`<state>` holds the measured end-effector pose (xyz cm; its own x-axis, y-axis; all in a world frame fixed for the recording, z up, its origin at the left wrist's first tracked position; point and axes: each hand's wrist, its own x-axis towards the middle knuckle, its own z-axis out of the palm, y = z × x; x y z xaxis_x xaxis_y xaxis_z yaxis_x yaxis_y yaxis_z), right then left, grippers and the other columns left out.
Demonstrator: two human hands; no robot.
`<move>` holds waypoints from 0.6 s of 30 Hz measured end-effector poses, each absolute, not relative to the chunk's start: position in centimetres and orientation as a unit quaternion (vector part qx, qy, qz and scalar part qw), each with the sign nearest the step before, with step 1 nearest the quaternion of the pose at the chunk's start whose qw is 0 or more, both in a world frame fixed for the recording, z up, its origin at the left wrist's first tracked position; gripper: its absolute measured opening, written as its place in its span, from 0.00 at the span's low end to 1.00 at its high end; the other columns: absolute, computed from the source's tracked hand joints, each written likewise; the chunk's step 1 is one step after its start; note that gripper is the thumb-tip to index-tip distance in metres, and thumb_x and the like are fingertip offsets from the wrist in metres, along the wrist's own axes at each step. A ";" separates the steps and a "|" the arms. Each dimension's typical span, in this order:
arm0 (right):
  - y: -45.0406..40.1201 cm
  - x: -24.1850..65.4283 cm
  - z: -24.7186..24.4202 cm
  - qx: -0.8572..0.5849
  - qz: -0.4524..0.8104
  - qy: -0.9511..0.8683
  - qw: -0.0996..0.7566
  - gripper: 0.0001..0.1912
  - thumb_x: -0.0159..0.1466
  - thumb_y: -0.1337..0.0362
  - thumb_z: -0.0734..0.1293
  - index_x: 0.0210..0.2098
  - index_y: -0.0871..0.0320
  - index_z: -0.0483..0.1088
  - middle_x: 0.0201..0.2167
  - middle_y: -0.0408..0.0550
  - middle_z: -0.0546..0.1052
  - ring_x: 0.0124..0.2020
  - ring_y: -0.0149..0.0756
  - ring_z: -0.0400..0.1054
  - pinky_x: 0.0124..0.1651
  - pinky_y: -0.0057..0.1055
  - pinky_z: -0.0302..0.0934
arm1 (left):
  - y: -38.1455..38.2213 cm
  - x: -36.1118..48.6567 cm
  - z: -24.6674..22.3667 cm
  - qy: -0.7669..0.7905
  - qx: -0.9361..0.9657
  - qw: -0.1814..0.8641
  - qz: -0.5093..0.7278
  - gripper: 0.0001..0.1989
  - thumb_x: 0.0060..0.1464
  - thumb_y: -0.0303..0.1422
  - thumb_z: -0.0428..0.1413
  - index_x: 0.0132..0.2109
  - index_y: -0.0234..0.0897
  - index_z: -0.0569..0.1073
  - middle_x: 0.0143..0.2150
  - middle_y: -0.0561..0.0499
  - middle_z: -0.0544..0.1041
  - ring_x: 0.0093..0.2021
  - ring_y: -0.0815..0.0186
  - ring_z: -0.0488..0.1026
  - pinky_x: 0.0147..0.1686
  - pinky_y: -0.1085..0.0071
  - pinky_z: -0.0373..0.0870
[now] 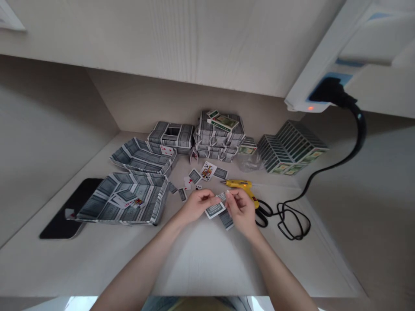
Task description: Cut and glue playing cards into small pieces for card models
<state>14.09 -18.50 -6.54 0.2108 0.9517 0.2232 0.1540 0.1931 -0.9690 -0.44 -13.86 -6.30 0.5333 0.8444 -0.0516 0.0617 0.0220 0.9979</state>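
Note:
Between my two hands is a grey-backed playing card (215,210) with a white border. My left hand (198,204) pinches its left side, thumb on top. The fingers of my right hand (240,211) are closed on a patterned piece of card (223,197) at the upper right; whether it is joined to the first card I cannot tell. Under my right hand another card (227,220) lies on the table. A yellow glue gun (240,184) rests just beyond that hand, with black-handled scissors (262,215) beside it. Loose cards and cut pieces, among them a queen (208,171), lie ahead.
On the left stand two open trays made of cards (155,207) (142,157), the nearer over a black tablet-like slab (61,229). Card-covered boxes (218,136) and stacked card packs (292,149) stand behind. A black cable (313,177) runs from the power strip (304,101).

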 end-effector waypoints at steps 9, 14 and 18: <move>-18.4 13.7 -6.0 -0.507 0.412 -0.484 0.582 0.11 0.59 0.56 0.62 0.30 0.58 0.62 0.15 0.35 0.64 0.10 0.21 0.54 0.13 0.21 0.49 | -14.4 -0.1 -6.4 0.382 0.681 0.518 0.350 0.18 0.54 0.41 0.45 0.22 0.35 0.56 0.20 0.58 0.54 0.23 0.74 0.53 0.23 0.77 0.52; -18.4 13.6 -5.9 -0.498 0.434 -0.475 0.581 0.11 0.59 0.57 0.62 0.29 0.58 0.62 0.16 0.34 0.64 0.10 0.21 0.55 0.13 0.20 0.49 | -14.6 -0.2 -6.4 0.377 0.681 0.516 0.356 0.18 0.54 0.41 0.46 0.22 0.35 0.56 0.20 0.58 0.53 0.21 0.75 0.52 0.21 0.77 0.50; -18.4 13.6 -5.6 -0.492 0.452 -0.469 0.578 0.12 0.59 0.56 0.63 0.28 0.58 0.61 0.15 0.34 0.64 0.10 0.21 0.54 0.13 0.20 0.49 | -14.5 -0.3 -6.4 0.371 0.682 0.515 0.364 0.19 0.53 0.41 0.47 0.21 0.35 0.57 0.20 0.58 0.54 0.22 0.75 0.53 0.22 0.77 0.50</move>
<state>13.65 -18.37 -5.58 0.1510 0.9837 0.0978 -0.0607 0.1079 -0.9923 -0.34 -14.54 -6.36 0.4602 0.8805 0.1139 0.1321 -0.1948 0.9719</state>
